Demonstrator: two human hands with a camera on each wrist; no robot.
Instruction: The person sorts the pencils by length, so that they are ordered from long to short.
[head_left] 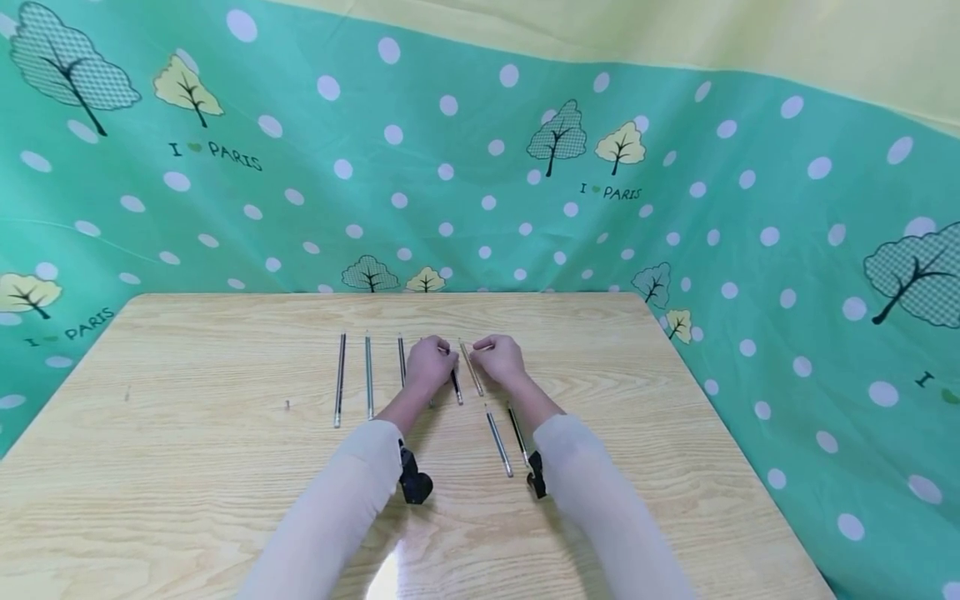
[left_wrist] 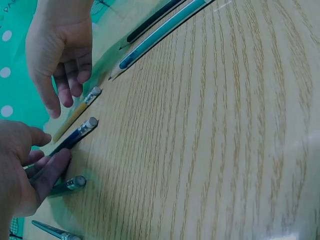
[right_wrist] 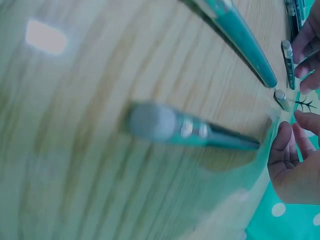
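My left hand [head_left: 431, 363] is over the row of pencils, its fingers around a dark blue pencil [left_wrist: 80, 132] lying on the table; the eraser end sticks out toward me. In the left wrist view, the fingers [left_wrist: 52, 172] hide the pencil's far part. To its right lies a yellow-gold pencil [head_left: 471, 367]. Beside it my right hand [head_left: 501, 360] hovers with loosely bent fingers, holding nothing I can see. Nearer me, below the right hand, rest a blue pencil [head_left: 498, 442] and a black pencil [head_left: 517, 433], the latter close to the right forearm.
Left of my hands, a dark pencil [head_left: 340, 381], a teal pencil [head_left: 369, 375] and another dark pencil [head_left: 402, 358] lie roughly parallel. One more is mostly covered by the left hand. The wooden table [head_left: 187, 475] meets a green dotted curtain [head_left: 300, 200] behind and at the right.
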